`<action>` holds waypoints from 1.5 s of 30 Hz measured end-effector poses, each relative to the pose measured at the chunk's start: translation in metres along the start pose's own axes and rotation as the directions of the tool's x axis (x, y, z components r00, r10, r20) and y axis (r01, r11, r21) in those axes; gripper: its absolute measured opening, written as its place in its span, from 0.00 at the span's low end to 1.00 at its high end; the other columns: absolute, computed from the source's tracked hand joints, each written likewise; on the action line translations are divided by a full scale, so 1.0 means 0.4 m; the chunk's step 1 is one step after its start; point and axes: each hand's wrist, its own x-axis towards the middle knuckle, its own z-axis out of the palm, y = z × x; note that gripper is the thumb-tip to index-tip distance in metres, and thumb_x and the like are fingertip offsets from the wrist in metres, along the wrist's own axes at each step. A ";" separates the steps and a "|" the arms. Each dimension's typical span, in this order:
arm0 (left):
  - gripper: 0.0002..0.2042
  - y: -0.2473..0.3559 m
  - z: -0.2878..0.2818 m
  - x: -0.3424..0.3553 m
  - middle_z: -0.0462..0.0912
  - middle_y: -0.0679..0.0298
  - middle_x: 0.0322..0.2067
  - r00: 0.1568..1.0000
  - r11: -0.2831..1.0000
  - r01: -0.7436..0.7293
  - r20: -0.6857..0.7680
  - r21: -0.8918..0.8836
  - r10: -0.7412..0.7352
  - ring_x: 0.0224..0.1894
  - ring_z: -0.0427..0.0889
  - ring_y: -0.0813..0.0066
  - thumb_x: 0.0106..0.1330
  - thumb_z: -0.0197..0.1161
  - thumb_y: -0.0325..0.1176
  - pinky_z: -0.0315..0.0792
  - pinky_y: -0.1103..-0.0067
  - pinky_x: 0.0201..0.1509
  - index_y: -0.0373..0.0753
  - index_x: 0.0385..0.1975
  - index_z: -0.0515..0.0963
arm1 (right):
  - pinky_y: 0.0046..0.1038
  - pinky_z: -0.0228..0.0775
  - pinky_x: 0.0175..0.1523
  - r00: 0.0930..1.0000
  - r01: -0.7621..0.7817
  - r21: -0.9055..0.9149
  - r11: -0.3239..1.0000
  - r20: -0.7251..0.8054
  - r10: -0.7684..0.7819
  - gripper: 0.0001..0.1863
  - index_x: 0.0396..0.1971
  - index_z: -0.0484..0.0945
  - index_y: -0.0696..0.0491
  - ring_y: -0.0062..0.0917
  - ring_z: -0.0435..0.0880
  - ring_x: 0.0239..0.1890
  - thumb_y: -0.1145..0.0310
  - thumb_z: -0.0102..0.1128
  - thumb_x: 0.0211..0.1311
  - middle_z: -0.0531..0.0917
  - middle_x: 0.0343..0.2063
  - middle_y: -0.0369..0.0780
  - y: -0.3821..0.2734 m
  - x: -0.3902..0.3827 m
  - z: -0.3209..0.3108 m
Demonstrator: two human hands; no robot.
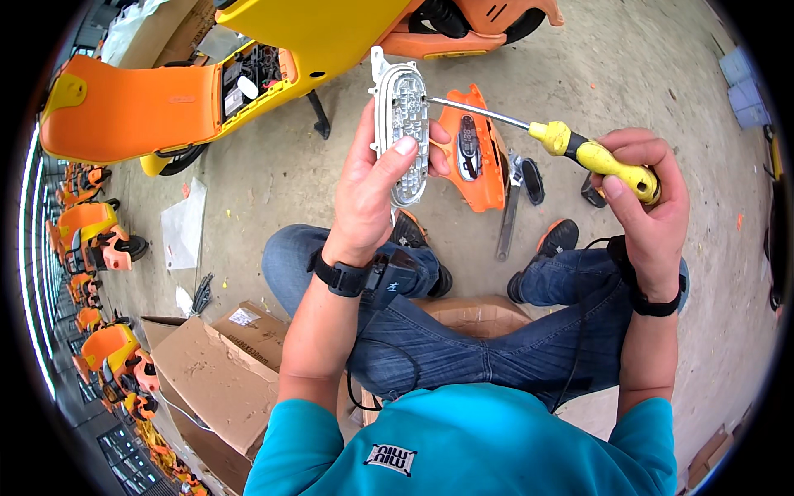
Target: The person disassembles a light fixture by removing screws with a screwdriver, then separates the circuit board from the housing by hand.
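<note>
My left hand (370, 196) grips a clear oval lamp unit (407, 107) with a white rim, held upright with my thumb across its front. My right hand (641, 191) is wrapped round the yellow-and-black handle of a screwdriver (594, 156), whose steel shaft points left to the upper right edge of the lamp; whether the tip touches it I cannot tell. Behind my hands, on the concrete floor, lie an orange panel with a display (488, 183), a long grey metal piece (507, 223), a black oval part (533, 180) and a small black object (594, 197).
An orange-and-yellow scooter (141, 112) stands ahead, with several more along the left. Cardboard boxes (212, 379) lie by my left side beneath and beside my legs. A white sheet (182, 227) is on the floor at left, blue bins (744, 91) at the far right.
</note>
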 end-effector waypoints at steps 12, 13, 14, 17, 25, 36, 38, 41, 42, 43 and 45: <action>0.20 -0.006 0.002 -0.005 0.78 0.61 0.43 1.000 0.992 0.005 -0.024 0.122 -0.002 0.37 0.79 0.77 0.68 0.54 0.31 0.73 0.79 0.44 0.36 0.59 0.64 | 0.17 0.72 0.34 0.975 -0.218 -0.020 0.976 -0.042 0.217 0.09 0.41 0.75 0.60 0.18 0.81 0.33 0.75 0.60 0.61 0.82 0.35 0.41 -0.018 -0.004 0.001; 0.20 -0.008 0.008 -0.005 0.78 0.61 0.42 0.999 0.989 -0.006 -0.030 0.148 0.010 0.37 0.79 0.78 0.68 0.54 0.31 0.73 0.79 0.44 0.35 0.59 0.64 | 0.16 0.71 0.31 0.960 -0.276 0.013 0.961 -0.050 0.276 0.10 0.41 0.75 0.60 0.17 0.80 0.29 0.73 0.59 0.63 0.82 0.33 0.40 -0.019 -0.004 0.004; 0.21 -0.009 0.013 -0.005 0.78 0.62 0.42 0.999 0.984 -0.017 -0.036 0.175 0.023 0.37 0.78 0.78 0.68 0.54 0.30 0.73 0.79 0.44 0.35 0.59 0.64 | 0.15 0.70 0.28 0.941 -0.332 0.048 0.942 -0.056 0.334 0.10 0.42 0.75 0.60 0.16 0.79 0.26 0.71 0.58 0.64 0.82 0.31 0.39 -0.021 -0.001 0.009; 0.22 -0.015 0.005 -0.006 0.77 0.63 0.42 0.997 0.972 -0.046 -0.045 0.232 0.058 0.37 0.77 0.80 0.67 0.55 0.29 0.73 0.80 0.44 0.34 0.61 0.63 | 0.14 0.68 0.23 0.860 -0.510 0.168 0.843 0.074 0.506 0.13 0.43 0.75 0.60 0.14 0.77 0.21 0.66 0.57 0.67 0.81 0.27 0.37 -0.030 0.008 0.004; 0.22 -0.023 0.000 -0.016 0.77 0.66 0.39 0.998 0.955 -0.014 -0.048 0.295 0.029 0.33 0.74 0.83 0.67 0.55 0.28 0.70 0.83 0.39 0.34 0.61 0.65 | 0.17 0.68 0.35 0.967 -0.228 -0.223 0.948 0.061 0.247 0.11 0.41 0.79 0.60 0.16 0.78 0.30 0.69 0.61 0.63 0.80 0.29 0.35 -0.010 0.000 -0.012; 0.17 -0.074 0.019 -0.004 0.78 0.62 0.39 0.993 0.967 0.100 -0.081 0.236 -0.082 0.33 0.76 0.78 0.67 0.53 0.28 0.71 0.79 0.39 0.36 0.55 0.68 | 0.20 0.71 0.42 0.975 -0.170 0.096 0.981 -0.131 0.181 0.14 0.44 0.76 0.60 0.19 0.78 0.35 0.65 0.59 0.66 0.79 0.42 0.40 0.027 0.027 -0.029; 0.17 -0.076 0.023 -0.004 0.78 0.61 0.39 0.990 0.970 0.109 -0.115 0.215 -0.086 0.33 0.76 0.78 0.67 0.52 0.28 0.71 0.79 0.39 0.36 0.55 0.68 | 0.17 0.70 0.35 0.937 -0.318 0.041 0.947 -0.143 0.320 0.19 0.44 0.75 0.60 0.15 0.77 0.28 0.57 0.52 0.71 0.80 0.32 0.38 0.013 0.031 -0.021; 0.17 -0.069 0.018 -0.012 0.78 0.61 0.39 0.988 0.968 0.123 -0.119 0.217 -0.099 0.33 0.76 0.78 0.67 0.52 0.28 0.71 0.79 0.39 0.36 0.55 0.68 | 0.13 0.64 0.27 0.885 -0.464 -0.057 0.884 -0.069 0.460 0.19 0.41 0.75 0.59 0.10 0.70 0.18 0.56 0.48 0.73 0.76 0.18 0.32 0.016 0.026 -0.038; 0.17 -0.066 0.017 -0.015 0.78 0.61 0.39 0.988 0.967 0.127 -0.114 0.222 -0.104 0.33 0.76 0.78 0.67 0.52 0.28 0.71 0.79 0.39 0.36 0.55 0.68 | 0.12 0.64 0.28 0.914 -0.406 -0.086 0.910 -0.068 0.401 0.17 0.40 0.75 0.59 0.10 0.71 0.20 0.58 0.49 0.72 0.76 0.21 0.33 0.017 0.023 -0.042; 0.17 -0.070 0.016 -0.018 0.78 0.60 0.39 0.987 0.963 0.137 -0.113 0.231 -0.113 0.33 0.76 0.77 0.67 0.52 0.27 0.71 0.80 0.39 0.35 0.55 0.68 | 0.12 0.64 0.29 0.938 -0.346 -0.115 0.931 -0.064 0.341 0.15 0.40 0.75 0.59 0.11 0.71 0.22 0.60 0.51 0.71 0.77 0.23 0.33 0.017 0.020 -0.045; 0.17 -0.075 0.016 -0.012 0.78 0.60 0.39 0.988 0.967 0.134 -0.109 0.215 -0.112 0.33 0.76 0.77 0.67 0.51 0.28 0.71 0.80 0.38 0.35 0.55 0.68 | 0.12 0.65 0.31 0.987 -0.161 -0.161 0.974 -0.040 0.157 0.11 0.39 0.75 0.58 0.11 0.72 0.27 0.64 0.55 0.69 0.78 0.30 0.35 0.028 0.016 -0.046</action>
